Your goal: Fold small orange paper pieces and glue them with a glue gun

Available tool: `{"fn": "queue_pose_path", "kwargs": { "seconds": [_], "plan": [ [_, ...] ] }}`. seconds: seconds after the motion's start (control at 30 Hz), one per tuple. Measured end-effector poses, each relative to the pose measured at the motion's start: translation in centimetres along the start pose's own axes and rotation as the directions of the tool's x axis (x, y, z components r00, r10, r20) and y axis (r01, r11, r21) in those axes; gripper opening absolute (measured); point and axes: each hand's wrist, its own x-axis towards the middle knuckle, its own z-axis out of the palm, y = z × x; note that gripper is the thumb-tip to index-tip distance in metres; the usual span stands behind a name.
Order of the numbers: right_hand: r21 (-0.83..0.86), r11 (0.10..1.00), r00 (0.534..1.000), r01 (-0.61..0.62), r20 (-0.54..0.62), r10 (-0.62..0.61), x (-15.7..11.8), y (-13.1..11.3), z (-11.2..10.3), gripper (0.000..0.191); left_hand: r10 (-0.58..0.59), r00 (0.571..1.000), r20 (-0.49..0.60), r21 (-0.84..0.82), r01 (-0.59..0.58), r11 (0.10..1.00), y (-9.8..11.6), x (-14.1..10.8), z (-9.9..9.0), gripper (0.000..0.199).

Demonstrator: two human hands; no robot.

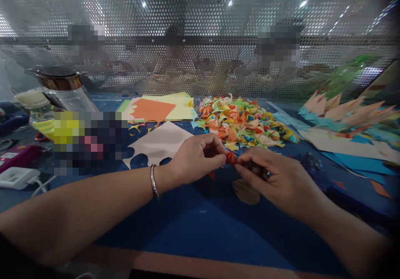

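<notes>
Between my two hands is a small orange folded paper piece (231,157), ribbed like a tiny flower. My left hand (203,158), with a silver bangle on its wrist, pinches it from the left. Thumb and fingers of my right hand (275,177) close on its right side; a dark, thin object shows among those fingers, too hidden to name. A round brown disc (246,192) lies on the blue table just below my right hand. Behind my hands is a heap of colourful folded paper pieces (243,120). A pale sheet with scalloped cut-outs (162,139) lies beside my left hand.
Yellow and orange paper sheets (153,109) are stacked at the back. Pointed peach paper shapes (340,110) and blue sheets (359,162) lie on the right. A lidded glass jar (67,89) and a white plug adapter (18,178) stand left. A perforated metal screen (206,16) borders the back.
</notes>
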Motion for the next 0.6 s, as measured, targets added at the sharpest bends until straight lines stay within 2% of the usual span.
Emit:
{"fn": "queue_pose_path", "kwargs": {
  "seconds": [0.2,0.4,0.6],
  "plan": [
    [-0.001,1.000,1.000,0.009,-0.022,-0.009,-0.08,0.05,-0.01,0.023,0.044,0.999,-0.023,0.013,-0.044,0.999,0.01,-0.12,0.06,0.017],
    [0.007,1.000,0.999,0.015,-0.031,-0.015,-0.24,0.16,-0.01,0.019,0.071,0.996,-0.059,0.092,-0.065,0.994,-0.17,-0.17,0.06,0.014],
    [0.010,1.000,0.999,0.015,-0.031,-0.015,-0.17,0.11,0.02,0.020,0.133,0.988,-0.079,0.076,-0.127,0.989,-0.42,-0.11,0.12,0.015]
  ]
}}
